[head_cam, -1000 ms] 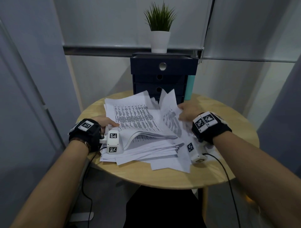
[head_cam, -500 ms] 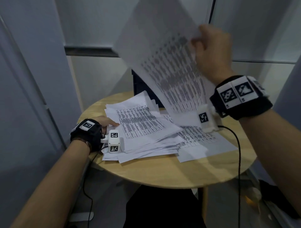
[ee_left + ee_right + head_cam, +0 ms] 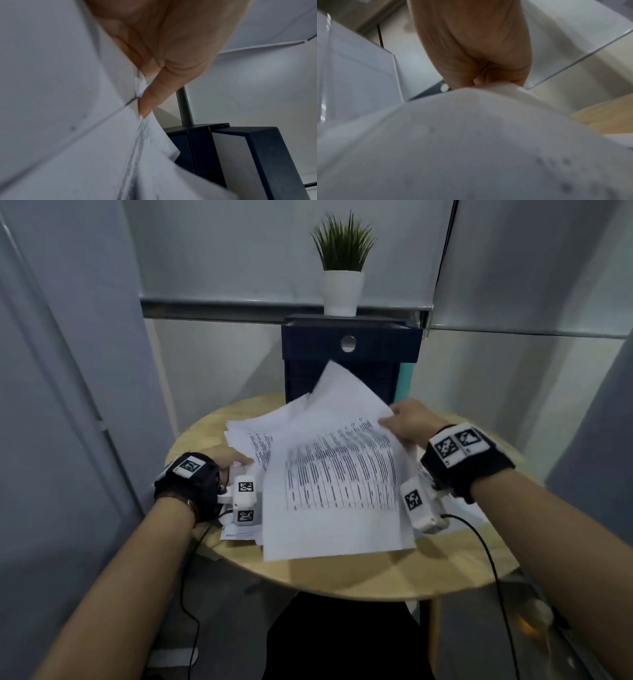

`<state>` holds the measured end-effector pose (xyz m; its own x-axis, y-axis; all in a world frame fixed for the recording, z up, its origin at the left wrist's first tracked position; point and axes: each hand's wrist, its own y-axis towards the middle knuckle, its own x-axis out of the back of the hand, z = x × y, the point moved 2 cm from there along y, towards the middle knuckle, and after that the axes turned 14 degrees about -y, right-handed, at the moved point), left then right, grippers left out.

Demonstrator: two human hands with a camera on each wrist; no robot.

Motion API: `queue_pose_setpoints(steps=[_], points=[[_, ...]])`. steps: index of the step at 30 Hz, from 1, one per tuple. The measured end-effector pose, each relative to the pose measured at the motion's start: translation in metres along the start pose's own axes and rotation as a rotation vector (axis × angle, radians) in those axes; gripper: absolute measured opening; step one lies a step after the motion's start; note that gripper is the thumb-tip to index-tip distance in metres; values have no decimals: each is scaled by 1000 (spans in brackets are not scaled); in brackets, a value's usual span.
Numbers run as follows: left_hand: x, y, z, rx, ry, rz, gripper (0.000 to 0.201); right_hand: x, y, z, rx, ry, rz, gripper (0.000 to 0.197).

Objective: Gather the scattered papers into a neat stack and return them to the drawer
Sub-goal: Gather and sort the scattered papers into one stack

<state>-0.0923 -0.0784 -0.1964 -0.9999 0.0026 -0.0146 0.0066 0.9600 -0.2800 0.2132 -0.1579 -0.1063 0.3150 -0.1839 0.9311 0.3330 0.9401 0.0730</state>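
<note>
Gathering is in hand: a printed sheet [image 3: 342,484] is pinched by the right hand [image 3: 407,421] over the paper pile [image 3: 246,440] at frame centre on the tabletop [image 3: 342,577], which the left hand [image 3: 226,457] grips. Next, edges must be squared before transfer to the drawer unit [image 3: 349,347] above.

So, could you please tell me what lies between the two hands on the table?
In the head view, the pile of papers fills the stretch between the left hand and the right hand; both hands hold its edges.
</note>
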Motion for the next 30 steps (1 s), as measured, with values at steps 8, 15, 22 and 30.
queue_pose_setpoints(steps=[8, 15, 22, 30], points=[[1, -16, -9, 94, 145, 124, 79, -23, 33, -6, -108, -76, 18, 33], [0, 32, 3, 162, 259, 156, 127, -49, 33, 23, 48, -280, 391, 38], [-3, 32, -1, 107, 396, 176, 57, -46, 20, 9, -43, -54, 523, 21], [-2, 68, 10, -7, 437, 269, 83, -10, 7, -70, -182, -497, 242, 49]])
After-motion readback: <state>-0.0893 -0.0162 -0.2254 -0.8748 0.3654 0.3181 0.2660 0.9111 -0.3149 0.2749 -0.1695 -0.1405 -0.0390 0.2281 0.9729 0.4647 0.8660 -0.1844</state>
